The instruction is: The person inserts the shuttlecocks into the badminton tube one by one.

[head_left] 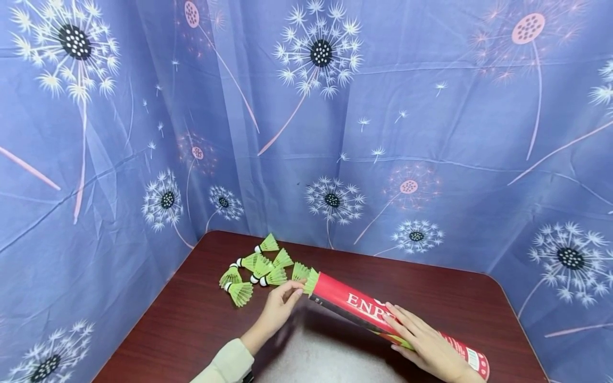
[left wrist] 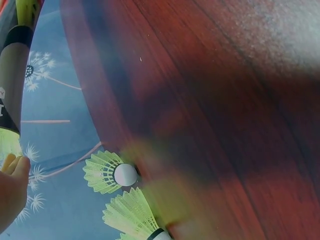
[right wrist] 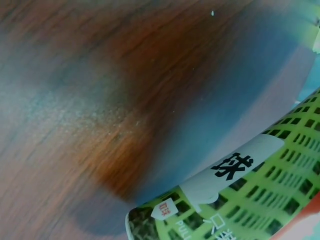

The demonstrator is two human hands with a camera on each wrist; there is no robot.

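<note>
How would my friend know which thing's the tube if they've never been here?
Find the brown table in front of the blue curtain, then the person's right hand. Under that hand is the tube. Unlike the small green shuttlecocks nearby, it is long and red on top, with big white letters.

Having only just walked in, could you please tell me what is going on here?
A person is working with a red tube of shuttlecocks at a table. The right hand rests on the tube, while the left hand pinches a green shuttlecock at its open end. Several loose shuttlecocks lie on the table beyond that end. Whether the pinched one is going in or coming out, I cannot tell.
</note>
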